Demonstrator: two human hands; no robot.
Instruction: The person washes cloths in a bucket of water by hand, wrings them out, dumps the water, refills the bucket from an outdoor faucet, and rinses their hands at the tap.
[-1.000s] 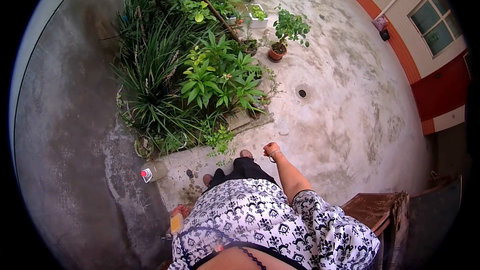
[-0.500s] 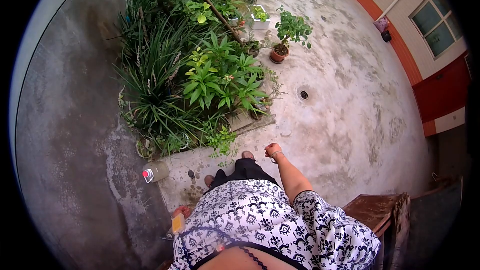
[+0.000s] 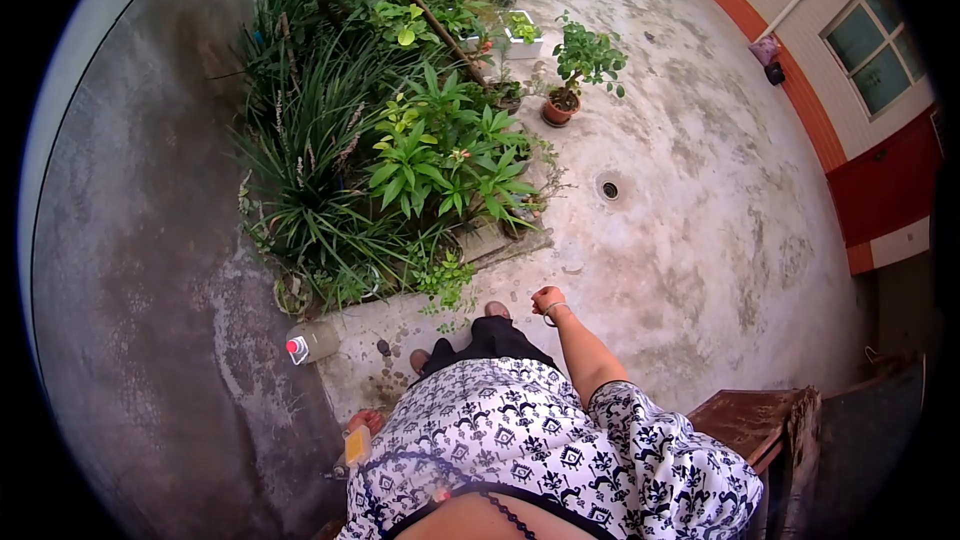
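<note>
My right hand (image 3: 546, 299) is held out in front of my body over the concrete floor, its fingers curled together and a bracelet at the wrist. Whether anything small is inside it cannot be made out. Low beside the left edge of my patterned shirt, my left hand (image 3: 368, 422) is partly visible, with its fingers too small and covered to read. A yellow rectangular object (image 3: 356, 445) hangs just below it, against the shirt. On the ground left of my feet is a plastic jug (image 3: 314, 344) with a red cap.
A planted bed (image 3: 420, 160) with dense leaves lies ahead. Beyond its right side are a potted plant (image 3: 561, 108), a white planter (image 3: 522, 47) and a floor drain (image 3: 609, 189). Brown wooden furniture (image 3: 745, 420) is at the lower right, near my sleeve.
The surroundings have shifted very slightly to the right in the view. Both hands keep nearly the same pose.
</note>
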